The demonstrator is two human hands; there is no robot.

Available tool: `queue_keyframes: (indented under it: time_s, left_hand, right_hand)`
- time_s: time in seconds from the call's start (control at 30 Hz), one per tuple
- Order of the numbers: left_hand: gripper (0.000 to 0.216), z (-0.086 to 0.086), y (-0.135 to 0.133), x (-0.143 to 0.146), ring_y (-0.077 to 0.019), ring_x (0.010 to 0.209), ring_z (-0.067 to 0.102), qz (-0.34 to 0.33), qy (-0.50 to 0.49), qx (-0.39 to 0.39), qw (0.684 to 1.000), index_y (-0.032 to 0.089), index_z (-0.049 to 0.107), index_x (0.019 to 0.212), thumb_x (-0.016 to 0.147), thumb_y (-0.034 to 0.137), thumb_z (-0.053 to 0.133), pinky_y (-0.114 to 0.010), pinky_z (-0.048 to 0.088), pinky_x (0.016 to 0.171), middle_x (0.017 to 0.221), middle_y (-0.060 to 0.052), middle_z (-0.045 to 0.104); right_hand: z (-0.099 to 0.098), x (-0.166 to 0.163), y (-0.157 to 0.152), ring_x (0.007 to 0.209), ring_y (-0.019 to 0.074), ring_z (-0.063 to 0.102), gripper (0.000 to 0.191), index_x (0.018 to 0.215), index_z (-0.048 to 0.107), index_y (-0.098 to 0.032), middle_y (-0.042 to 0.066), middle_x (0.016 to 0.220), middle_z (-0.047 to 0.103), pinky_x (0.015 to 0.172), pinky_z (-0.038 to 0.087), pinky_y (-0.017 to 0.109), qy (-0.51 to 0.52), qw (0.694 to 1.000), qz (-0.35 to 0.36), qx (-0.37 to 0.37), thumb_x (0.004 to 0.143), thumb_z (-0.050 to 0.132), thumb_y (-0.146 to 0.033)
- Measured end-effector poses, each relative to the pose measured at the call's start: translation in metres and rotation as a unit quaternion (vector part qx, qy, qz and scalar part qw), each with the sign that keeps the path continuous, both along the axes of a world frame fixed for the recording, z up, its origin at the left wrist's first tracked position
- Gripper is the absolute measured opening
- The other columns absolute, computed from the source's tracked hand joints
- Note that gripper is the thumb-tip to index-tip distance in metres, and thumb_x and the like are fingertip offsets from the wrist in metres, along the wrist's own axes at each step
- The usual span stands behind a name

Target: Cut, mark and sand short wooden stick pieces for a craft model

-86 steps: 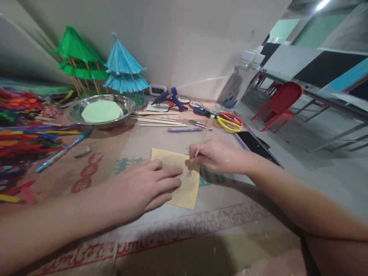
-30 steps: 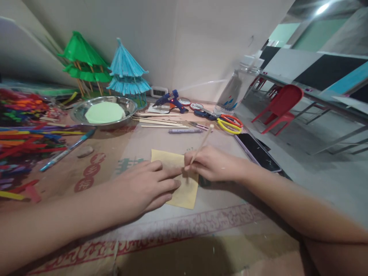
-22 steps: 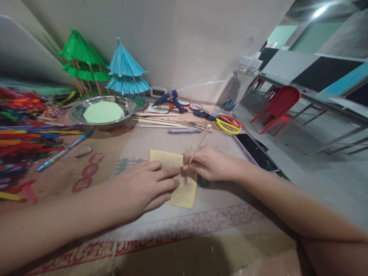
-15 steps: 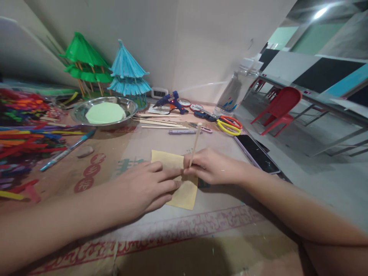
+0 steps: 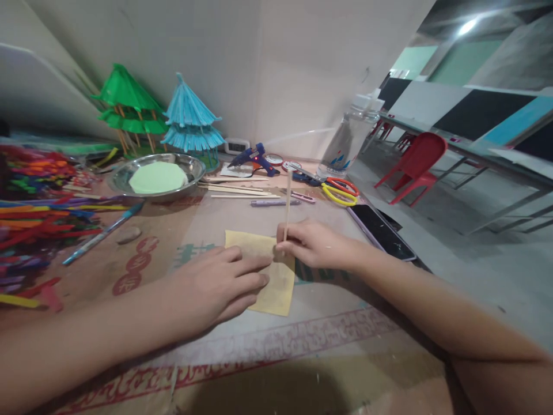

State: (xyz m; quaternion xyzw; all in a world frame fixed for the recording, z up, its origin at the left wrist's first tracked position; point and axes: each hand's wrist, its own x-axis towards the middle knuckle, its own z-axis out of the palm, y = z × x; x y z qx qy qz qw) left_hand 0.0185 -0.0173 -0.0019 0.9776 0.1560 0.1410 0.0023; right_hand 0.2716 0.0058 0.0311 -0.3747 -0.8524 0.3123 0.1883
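A sheet of yellow paper (image 5: 272,297) lies on the cardboard-covered table in front of me. My left hand (image 5: 228,279) rests flat across its left part, fingers stretched toward the right. Over the paper's upper right edge, my right hand (image 5: 311,243) pinches a thin wooden stick (image 5: 288,202) between thumb and fingers. The stick stands nearly upright, its top end rising above the hand. Its lower tip is hidden by the fingers, so I cannot tell whether it touches the paper.
Behind lie several wooden sticks (image 5: 237,189), a pen (image 5: 272,203), a glue gun (image 5: 254,158) and scissors (image 5: 341,193). A metal plate (image 5: 114,183) holds pale green paper. A phone (image 5: 382,230) is at right, a bottle (image 5: 349,138) behind it. Blue (image 5: 190,109) and green (image 5: 123,89) paper-roofed models stand at back left.
The stick has gone from leaning right to nearly upright, and my right hand has shifted slightly. My left hand stays on the paper. The view has tilted a little.
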Motion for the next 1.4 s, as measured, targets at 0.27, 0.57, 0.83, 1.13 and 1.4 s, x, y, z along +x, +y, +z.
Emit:
queue_keyframes:
  time_s: [0.27, 0.57, 0.83, 1.13, 1.4]
  left_hand:
    - [0.027, -0.004, 0.0, -0.001, -0.0222, 0.097, 0.056, 0.006, 0.001, -0.011, 1.0, 0.023, 0.065, 0.121, 0.106, 0.031, 0.044, -0.038, 0.042, 0.086, 0.14, -0.001, 0.064]
    - [0.03, -0.002, -0.001, -0.001, -0.0215, 0.097, 0.057, -0.001, -0.016, -0.001, 1.0, 0.022, 0.067, 0.119, 0.106, 0.031, 0.042, -0.036, 0.044, 0.085, 0.139, -0.003, 0.066]
    - [0.031, -0.002, 0.0, -0.002, -0.021, 0.095, 0.058, 0.0, -0.019, 0.0, 1.0, 0.022, 0.068, 0.122, 0.106, 0.032, 0.043, -0.036, 0.044, 0.084, 0.141, -0.003, 0.066]
    - [0.033, -0.003, 0.0, -0.003, -0.0203, 0.094, 0.057, 0.01, -0.01, -0.016, 1.0, 0.025, 0.067, 0.125, 0.107, 0.035, 0.042, -0.036, 0.043, 0.084, 0.14, -0.001, 0.066]
    - [0.034, 0.0, 0.0, -0.003, -0.0207, 0.093, 0.057, 0.01, -0.002, -0.02, 1.0, 0.024, 0.068, 0.124, 0.107, 0.035, 0.041, -0.036, 0.044, 0.084, 0.139, -0.002, 0.066]
  right_hand:
    - [0.006, -0.013, -0.007, 0.038, 0.0063, 0.044, 0.042, 0.078, 0.05, -0.021, -0.008, 0.051, 0.059, 0.038, 0.034, 0.016, 0.434, 0.843, -0.067, -0.311, 0.085, 0.074, -0.056]
    - [0.002, -0.017, -0.008, 0.035, 0.0054, 0.044, 0.053, 0.078, 0.05, -0.021, -0.008, 0.051, 0.06, 0.035, 0.033, 0.015, 0.45, 0.847, -0.068, -0.275, 0.079, 0.075, -0.068]
    - [0.011, -0.015, -0.02, 0.041, 0.0053, 0.053, 0.048, 0.079, 0.05, -0.021, -0.007, 0.057, 0.064, 0.042, 0.042, 0.016, 0.402, 0.886, -0.041, -0.227, 0.087, 0.07, -0.064]
    - [0.019, -0.015, -0.024, 0.044, 0.0065, 0.054, 0.048, 0.08, 0.052, -0.021, -0.007, 0.055, 0.06, 0.044, 0.043, 0.017, 0.382, 0.899, -0.029, -0.211, 0.087, 0.069, -0.065]
    - [0.018, -0.015, -0.024, 0.045, 0.0072, 0.054, 0.046, 0.083, 0.055, -0.021, -0.006, 0.056, 0.06, 0.044, 0.042, 0.017, 0.373, 0.899, -0.035, -0.226, 0.088, 0.069, -0.064]
